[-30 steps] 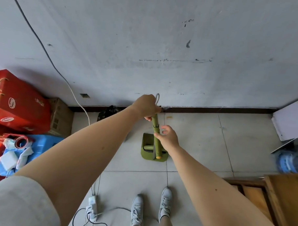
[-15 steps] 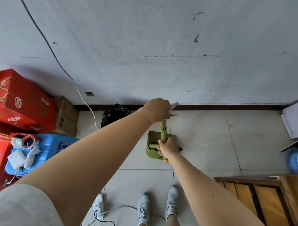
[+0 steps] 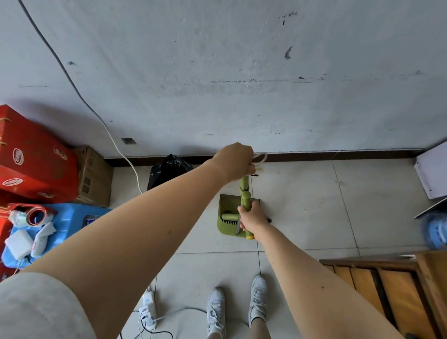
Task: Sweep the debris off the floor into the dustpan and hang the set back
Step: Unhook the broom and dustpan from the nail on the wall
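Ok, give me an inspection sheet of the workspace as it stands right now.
Surface: pale tiled floor, one small dark speck beside the dustpan.
Job's things: green dustpan with brush head inside; green handle upright.
Clutter: red boxes, cardboard box, black bag, blue bin.
Grippers: left hand grips handle top by the white loop; right hand grips lower.
Cables: white wall cable; power strip.
Surroundings: grey wall, wooden furniture.

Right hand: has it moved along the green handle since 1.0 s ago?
Yes. The right hand has slid down the green handle toward the dustpan, away from the left hand at the top.
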`<state>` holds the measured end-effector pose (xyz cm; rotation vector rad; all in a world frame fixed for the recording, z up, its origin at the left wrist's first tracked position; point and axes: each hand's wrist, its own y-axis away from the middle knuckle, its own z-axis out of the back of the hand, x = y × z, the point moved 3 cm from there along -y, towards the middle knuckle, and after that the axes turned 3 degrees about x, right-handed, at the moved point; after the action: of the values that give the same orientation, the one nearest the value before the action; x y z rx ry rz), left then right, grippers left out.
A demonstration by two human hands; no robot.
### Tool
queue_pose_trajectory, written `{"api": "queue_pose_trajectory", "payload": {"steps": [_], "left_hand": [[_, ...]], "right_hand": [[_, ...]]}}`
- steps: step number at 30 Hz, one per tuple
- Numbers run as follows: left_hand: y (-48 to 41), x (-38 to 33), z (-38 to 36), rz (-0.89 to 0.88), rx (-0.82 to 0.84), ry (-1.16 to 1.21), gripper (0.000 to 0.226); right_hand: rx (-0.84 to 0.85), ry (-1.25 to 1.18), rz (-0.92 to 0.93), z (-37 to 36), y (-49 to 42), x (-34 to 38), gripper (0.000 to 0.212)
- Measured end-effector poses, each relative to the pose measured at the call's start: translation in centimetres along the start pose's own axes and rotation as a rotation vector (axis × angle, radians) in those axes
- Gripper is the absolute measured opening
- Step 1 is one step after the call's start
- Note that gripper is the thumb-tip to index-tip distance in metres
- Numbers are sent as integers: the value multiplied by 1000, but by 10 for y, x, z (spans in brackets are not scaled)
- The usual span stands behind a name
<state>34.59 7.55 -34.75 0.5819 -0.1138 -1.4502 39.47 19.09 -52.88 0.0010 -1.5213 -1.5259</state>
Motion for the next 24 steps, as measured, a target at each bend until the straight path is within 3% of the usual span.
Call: {"api": "queue_pose_trajectory", "payload": {"steps": [5, 7, 9, 11, 17, 22, 24], "left_hand": [[2, 0, -11, -5, -72, -138, 27], [-1, 14, -9, 69, -103, -204, 12], [-5, 30, -6, 118, -127, -213, 31], [-7, 32, -9, 68, -123, -217, 18], [-9, 17, -9, 108, -180, -90, 19], [-11, 19, -8, 102, -172, 58, 32], [-9, 21, -15, 69, -157, 145, 36]], "right_hand": [[3, 29, 19, -3, 5, -1, 24], [24, 53, 9, -12, 11, -13, 32], [49, 76, 13, -25, 21, -26, 37], [47, 96, 33, -33, 23, -27, 37], [30, 95, 5, -24, 12, -17, 48], [161, 9, -44, -14, 18, -16, 56], [46, 28, -14, 7, 15, 0, 67]]}}
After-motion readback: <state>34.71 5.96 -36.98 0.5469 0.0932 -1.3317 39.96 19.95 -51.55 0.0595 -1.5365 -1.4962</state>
